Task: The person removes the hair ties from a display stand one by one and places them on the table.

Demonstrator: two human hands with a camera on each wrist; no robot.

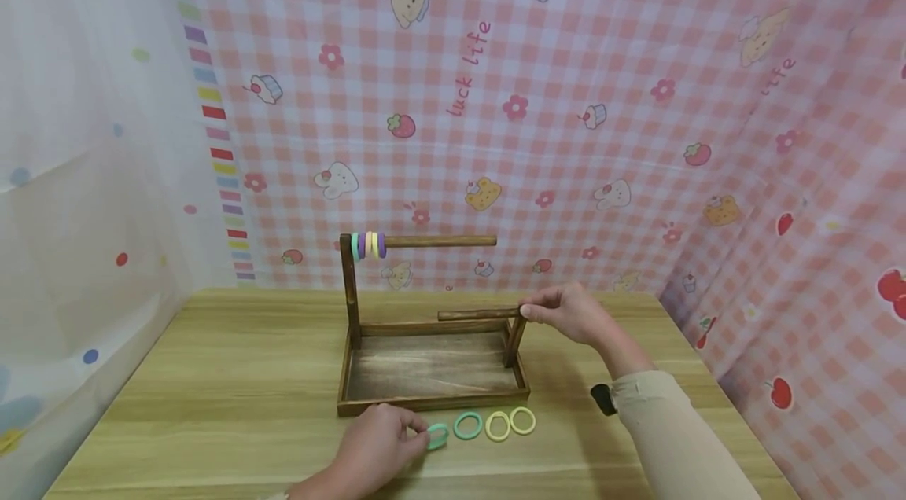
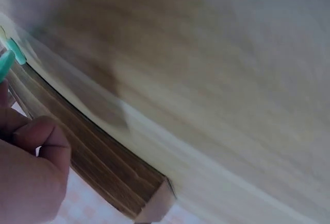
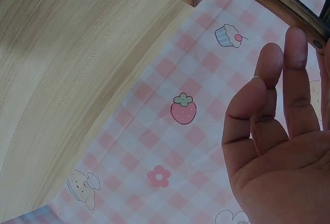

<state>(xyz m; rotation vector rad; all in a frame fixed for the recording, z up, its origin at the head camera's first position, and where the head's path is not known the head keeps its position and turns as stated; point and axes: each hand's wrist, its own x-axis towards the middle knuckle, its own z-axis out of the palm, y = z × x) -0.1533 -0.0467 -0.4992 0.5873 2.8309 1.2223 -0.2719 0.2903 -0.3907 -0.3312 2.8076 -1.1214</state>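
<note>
My left hand (image 1: 382, 445) pinches a green hair tie (image 1: 438, 435) between thumb and fingers, just in front of a brown wooden rack (image 1: 432, 404). The left wrist view shows the hand (image 2: 33, 167) beside the rack's front edge (image 2: 98, 152), with part of the green hair tie (image 2: 6, 63) at the frame's edge. My right hand (image 1: 566, 313) holds the top of the rack's short right post (image 1: 517, 339), where the lower rod (image 1: 474, 314) joins it. In the right wrist view several fingers of the right hand (image 3: 283, 126) are raised; the gripping point is partly out of frame.
Another green hair tie (image 1: 468, 425) and two yellow ones, a left yellow tie (image 1: 498, 427) and a right yellow tie (image 1: 523, 420), lie in front of the rack. Several coloured hair ties (image 1: 370, 245) hang at the post end of the upper rod (image 1: 442, 241). Patterned cloth (image 1: 460, 146) stands behind the table.
</note>
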